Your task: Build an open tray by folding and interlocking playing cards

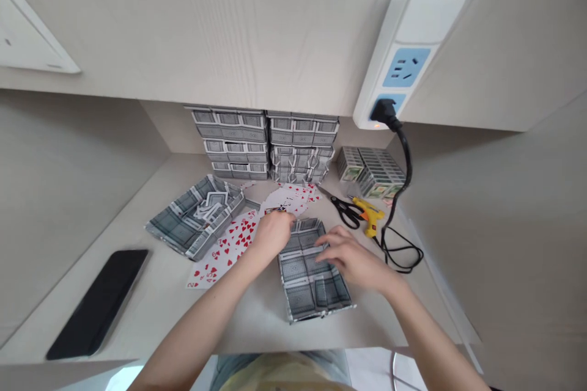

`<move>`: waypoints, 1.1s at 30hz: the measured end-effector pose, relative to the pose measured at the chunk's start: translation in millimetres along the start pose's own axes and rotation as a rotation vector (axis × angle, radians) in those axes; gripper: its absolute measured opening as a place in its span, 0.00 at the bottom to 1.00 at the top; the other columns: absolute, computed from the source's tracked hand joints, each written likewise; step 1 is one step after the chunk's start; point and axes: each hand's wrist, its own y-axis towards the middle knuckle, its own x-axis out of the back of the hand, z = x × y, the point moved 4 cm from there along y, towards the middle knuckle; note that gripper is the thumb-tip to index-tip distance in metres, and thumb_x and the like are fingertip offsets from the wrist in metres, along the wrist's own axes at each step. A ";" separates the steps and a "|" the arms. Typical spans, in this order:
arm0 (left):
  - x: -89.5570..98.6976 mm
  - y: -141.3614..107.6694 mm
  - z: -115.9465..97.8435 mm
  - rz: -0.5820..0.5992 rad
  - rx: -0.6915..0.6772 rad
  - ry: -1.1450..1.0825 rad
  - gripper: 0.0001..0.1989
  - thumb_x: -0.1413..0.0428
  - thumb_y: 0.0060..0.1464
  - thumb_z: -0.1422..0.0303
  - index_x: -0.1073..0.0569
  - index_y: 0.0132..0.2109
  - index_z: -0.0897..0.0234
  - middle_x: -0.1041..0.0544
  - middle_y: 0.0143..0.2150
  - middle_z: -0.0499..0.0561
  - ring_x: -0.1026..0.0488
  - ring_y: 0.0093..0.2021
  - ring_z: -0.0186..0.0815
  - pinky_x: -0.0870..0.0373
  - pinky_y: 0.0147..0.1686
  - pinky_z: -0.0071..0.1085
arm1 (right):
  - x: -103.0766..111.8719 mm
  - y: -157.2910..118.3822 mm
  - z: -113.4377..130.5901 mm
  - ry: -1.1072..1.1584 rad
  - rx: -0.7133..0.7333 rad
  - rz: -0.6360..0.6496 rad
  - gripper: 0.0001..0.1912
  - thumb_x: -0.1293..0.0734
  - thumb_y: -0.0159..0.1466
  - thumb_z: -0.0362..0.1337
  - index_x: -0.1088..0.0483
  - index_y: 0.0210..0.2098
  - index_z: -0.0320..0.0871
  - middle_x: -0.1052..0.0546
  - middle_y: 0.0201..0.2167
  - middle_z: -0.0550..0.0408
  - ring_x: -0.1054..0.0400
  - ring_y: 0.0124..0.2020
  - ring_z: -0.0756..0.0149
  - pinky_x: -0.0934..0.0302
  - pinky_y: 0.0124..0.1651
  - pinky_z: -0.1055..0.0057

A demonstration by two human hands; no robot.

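An open box made of grey-backed playing cards (298, 296) stands on the desk in front of me. At its far left corner is my left hand (274, 233), fingers closed on the rim. My right hand (343, 252) reaches over the right wall, its fingers apart above the inside. Red-suited cards (224, 253) lie fanned to the left, and more face-up cards (293, 197) lie behind the box. Further left, a second card box (177, 229) holds loose folded card pieces (213, 208).
Stacked card boxes (238, 134) stand at the back, beside packs of cards (376, 171). Scissors (348, 211) and a yellow glue gun (370, 217) with a black cable (406, 153) lie right. A power strip (403, 49) hangs above; a black phone-like object (98, 302) lies left.
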 end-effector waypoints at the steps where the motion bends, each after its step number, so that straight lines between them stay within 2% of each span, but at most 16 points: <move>1: 1.2 -0.9 1.5 -0.007 -0.003 -0.007 0.14 0.56 0.52 0.72 0.25 0.35 0.64 0.24 0.31 0.58 0.27 0.35 0.40 0.35 0.34 0.31 | -4.8 -1.0 3.4 -0.040 -0.016 0.060 0.17 0.41 0.57 0.24 0.27 0.35 0.50 0.30 0.43 0.54 0.44 0.45 0.61 0.48 0.46 0.61; 3: 4.1 -2.4 3.7 -0.019 -0.010 -0.013 0.14 0.55 0.52 0.72 0.25 0.35 0.63 0.23 0.32 0.58 0.27 0.35 0.39 0.35 0.34 0.31 | -13.8 0.5 8.3 -0.097 -0.043 0.125 0.16 0.39 0.56 0.25 0.26 0.34 0.51 0.30 0.45 0.55 0.46 0.47 0.59 0.51 0.46 0.60; 7: 8.9 -4.1 8.4 -0.030 0.009 -0.010 0.13 0.54 0.51 0.72 0.25 0.34 0.62 0.23 0.32 0.57 0.27 0.35 0.40 0.35 0.33 0.31 | -29.0 11.6 16.4 -0.118 0.005 0.194 0.04 0.33 0.54 0.37 0.25 0.28 0.50 0.29 0.44 0.56 0.47 0.46 0.59 0.55 0.45 0.60; 13: 7.4 -5.4 13.1 -0.041 0.026 0.022 0.13 0.54 0.51 0.70 0.25 0.35 0.61 0.23 0.32 0.56 0.27 0.35 0.39 0.35 0.33 0.31 | -43.8 20.6 22.8 -0.101 0.091 0.227 0.08 0.32 0.53 0.44 0.27 0.27 0.47 0.25 0.33 0.57 0.44 0.43 0.62 0.56 0.44 0.62; 16: 4.9 -6.5 14.2 -0.047 0.028 0.007 0.13 0.54 0.52 0.69 0.25 0.37 0.59 0.23 0.32 0.55 0.27 0.35 0.39 0.35 0.33 0.31 | -47.1 19.5 25.2 -0.070 0.129 0.225 0.09 0.32 0.51 0.45 0.28 0.25 0.46 0.25 0.28 0.58 0.41 0.42 0.63 0.58 0.48 0.60; 19: 3.4 -8.3 15.7 -0.041 0.046 -0.019 0.14 0.55 0.53 0.68 0.25 0.39 0.58 0.23 0.33 0.55 0.27 0.35 0.39 0.35 0.35 0.32 | -43.9 19.5 27.4 0.033 0.138 0.138 0.10 0.34 0.55 0.44 0.30 0.23 0.44 0.26 0.26 0.59 0.38 0.39 0.66 0.61 0.54 0.58; 21: 3.4 -9.6 15.9 -0.031 0.048 -0.037 0.14 0.55 0.54 0.68 0.26 0.40 0.58 0.23 0.34 0.55 0.27 0.36 0.39 0.35 0.36 0.32 | -37.7 21.3 22.3 0.143 0.059 0.030 0.10 0.37 0.58 0.42 0.30 0.26 0.43 0.26 0.27 0.57 0.35 0.35 0.69 0.54 0.52 0.62; 23: 4.7 -10.3 15.1 -0.026 0.030 -0.073 0.14 0.55 0.53 0.69 0.26 0.41 0.57 0.23 0.36 0.54 0.27 0.38 0.38 0.35 0.38 0.31 | -29.6 23.6 8.3 0.263 -0.092 -0.109 0.10 0.39 0.59 0.42 0.31 0.30 0.43 0.26 0.28 0.55 0.34 0.31 0.70 0.43 0.42 0.69; 24: 6.1 -10.2 14.2 -0.033 0.015 -0.100 0.14 0.54 0.53 0.70 0.27 0.42 0.56 0.23 0.38 0.53 0.28 0.39 0.38 0.36 0.39 0.30 | -25.6 24.5 -1.3 0.319 -0.177 -0.180 0.10 0.39 0.59 0.43 0.32 0.31 0.42 0.26 0.28 0.55 0.34 0.29 0.69 0.41 0.36 0.72; 26: 9.4 -8.9 11.9 -0.061 -0.024 -0.162 0.14 0.51 0.52 0.69 0.29 0.45 0.55 0.25 0.42 0.51 0.29 0.42 0.37 0.36 0.40 0.29 | -17.0 26.2 -20.5 0.410 -0.262 -0.331 0.11 0.38 0.57 0.43 0.31 0.33 0.42 0.26 0.27 0.55 0.33 0.28 0.69 0.39 0.32 0.73; 30: 10.9 -2.8 6.8 -0.076 -0.094 -0.263 0.12 0.50 0.51 0.66 0.28 0.43 0.56 0.25 0.41 0.49 0.29 0.41 0.36 0.36 0.40 0.29 | -4.1 30.6 -50.0 0.440 -0.297 -0.470 0.14 0.37 0.56 0.39 0.30 0.41 0.43 0.25 0.38 0.50 0.30 0.35 0.63 0.37 0.39 0.67; 33: 7.3 0.6 6.5 -0.076 -0.082 -0.313 0.11 0.52 0.53 0.66 0.26 0.39 0.57 0.24 0.39 0.48 0.29 0.39 0.34 0.36 0.39 0.27 | 4.3 32.5 -57.4 0.311 -0.299 -0.489 0.12 0.38 0.57 0.37 0.28 0.38 0.44 0.24 0.37 0.51 0.30 0.37 0.61 0.37 0.42 0.65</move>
